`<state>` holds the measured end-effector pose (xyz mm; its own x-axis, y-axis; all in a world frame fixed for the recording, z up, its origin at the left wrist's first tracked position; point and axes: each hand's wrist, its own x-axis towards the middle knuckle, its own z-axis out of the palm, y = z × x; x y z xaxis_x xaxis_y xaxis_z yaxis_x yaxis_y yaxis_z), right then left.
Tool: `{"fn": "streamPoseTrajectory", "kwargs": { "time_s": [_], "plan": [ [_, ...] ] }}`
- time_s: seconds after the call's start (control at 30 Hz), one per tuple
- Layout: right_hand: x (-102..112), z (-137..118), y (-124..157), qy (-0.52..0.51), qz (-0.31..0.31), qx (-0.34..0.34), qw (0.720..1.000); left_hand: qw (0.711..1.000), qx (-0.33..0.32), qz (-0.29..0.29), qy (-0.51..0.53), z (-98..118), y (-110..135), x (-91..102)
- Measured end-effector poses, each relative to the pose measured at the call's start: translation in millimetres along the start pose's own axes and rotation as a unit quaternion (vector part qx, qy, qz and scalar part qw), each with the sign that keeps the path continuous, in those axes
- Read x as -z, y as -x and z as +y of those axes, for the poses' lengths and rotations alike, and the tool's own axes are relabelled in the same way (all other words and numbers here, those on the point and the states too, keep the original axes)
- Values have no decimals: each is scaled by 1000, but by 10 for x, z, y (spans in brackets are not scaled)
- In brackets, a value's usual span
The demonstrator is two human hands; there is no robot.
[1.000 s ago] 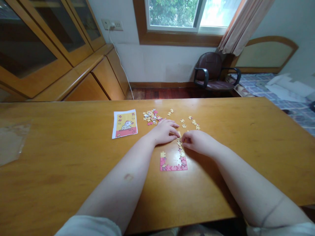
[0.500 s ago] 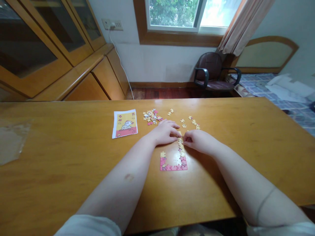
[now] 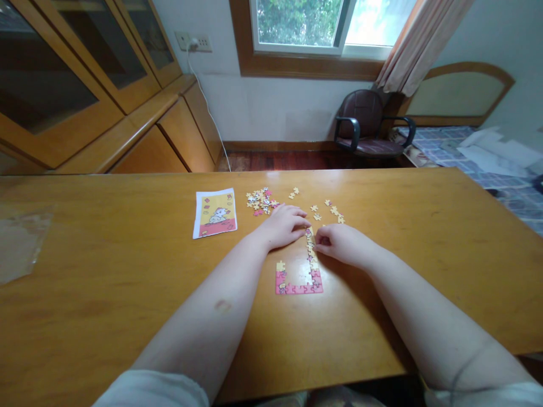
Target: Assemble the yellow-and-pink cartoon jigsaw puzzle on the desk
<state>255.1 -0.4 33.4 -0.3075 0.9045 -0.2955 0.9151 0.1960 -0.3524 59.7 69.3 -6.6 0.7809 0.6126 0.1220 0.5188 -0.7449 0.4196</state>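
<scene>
A partly joined jigsaw puzzle [image 3: 299, 289] lies on the table, with a pink bottom row, a short left side and a tall yellow right column. My left hand [image 3: 286, 227] rests palm down on the table, fingers stretched out and slightly apart. Its fingertips are at the top of the right column. On the column's other side, my right hand [image 3: 339, 242] is closed with curled fingers, close against the column's edge. Whether a piece is inside those fingers is hidden. A heap of loose puzzle pieces [image 3: 259, 202] lies beyond my left hand.
Left of the heap lies a reference picture [image 3: 217, 213] of a white animal on yellow and pink. More loose yellow pieces [image 3: 335, 211] are scattered behind my right hand. A clear plastic sheet [image 3: 21, 243] is at the table's far left. An office chair [image 3: 367, 124] stands beyond the table.
My left fingertips have drawn back slightly, so the column's top piece shows more. My right hand has shifted a touch to the left.
</scene>
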Motion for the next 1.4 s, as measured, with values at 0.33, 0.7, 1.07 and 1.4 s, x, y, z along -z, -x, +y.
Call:
{"fn": "streamPoseTrajectory", "kwargs": {
  "time_s": [0.33,0.7,1.07,1.4],
  "plan": [
    [-1,34,0,-7,-6,6,1000,1000,0,9,-7,-40,-4,-32],
    [-7,-1,-1,-16,17,11,1000,1000,0,20,4,-42,3,-41],
    [-14,-29,-5,1,13,6,1000,1000,-1,24,4,-39,4,-39],
    [-24,-40,-7,17,1,16,1000,1000,-7,26,6,-51,5,-56]
  ]
}}
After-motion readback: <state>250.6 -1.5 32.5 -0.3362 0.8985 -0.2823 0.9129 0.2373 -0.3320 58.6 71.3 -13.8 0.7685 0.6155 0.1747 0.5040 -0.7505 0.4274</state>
